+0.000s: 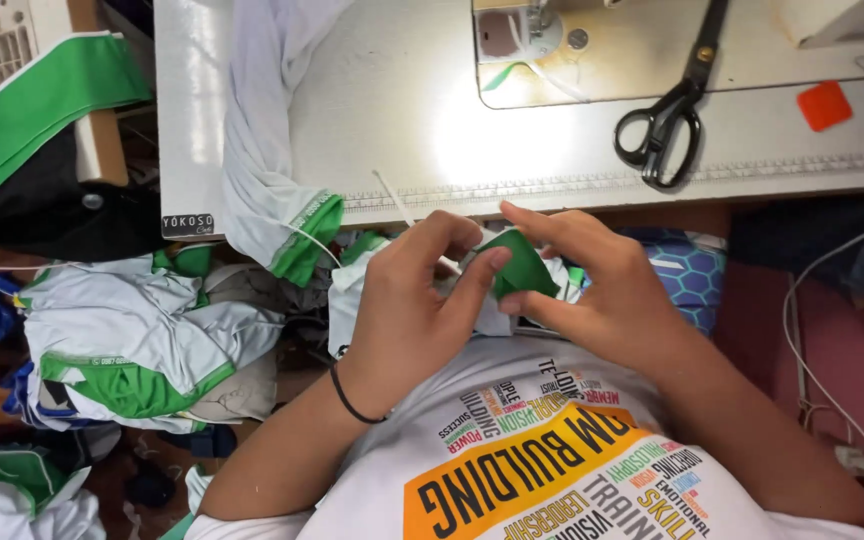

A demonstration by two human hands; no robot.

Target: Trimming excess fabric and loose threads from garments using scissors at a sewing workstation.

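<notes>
Both my hands meet just below the near edge of the sewing table [402, 110], over my lap. My left hand [407, 310] pinches a small green fabric piece [522, 265] with thumb and fingers; a black band sits on that wrist. My right hand [592, 290] grips the same green piece from the right side, fingers curled over its top. The green piece joins a white garment [352, 290] lying under my hands. A thin white cord [392, 198] runs from the table edge down toward my fingers.
Black scissors [667, 120] lie on the table beside the sewing machine base [572, 60]. An orange square [824, 105] rests at the right. A white and green sleeve [272, 190] hangs over the table edge. Piled white and green garments [132, 350] sit at my left.
</notes>
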